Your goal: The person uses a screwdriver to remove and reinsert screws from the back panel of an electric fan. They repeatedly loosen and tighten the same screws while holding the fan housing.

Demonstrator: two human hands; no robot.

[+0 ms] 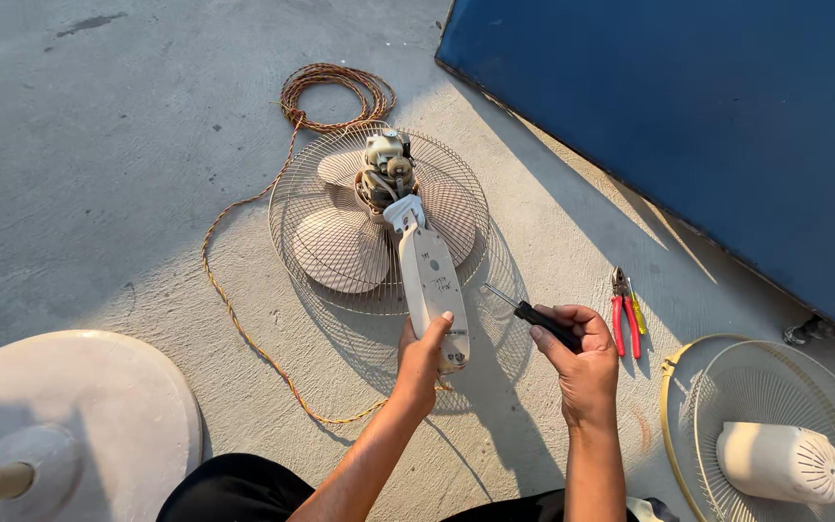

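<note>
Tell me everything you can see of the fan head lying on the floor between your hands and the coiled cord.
The fan head lies face down on the concrete floor, resting on its round wire guard, with beige plastic blades showing through. Its rear cover is off, so the motor sits exposed on top. A cream plastic neck runs back to a control end, which the left hand grips. A twisted red-and-yellow cord trails away from it. The right hand holds a screwdriver just beside the neck.

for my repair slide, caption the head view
Left hand steadies fan neck; right hand holds screwdriver.
</note>
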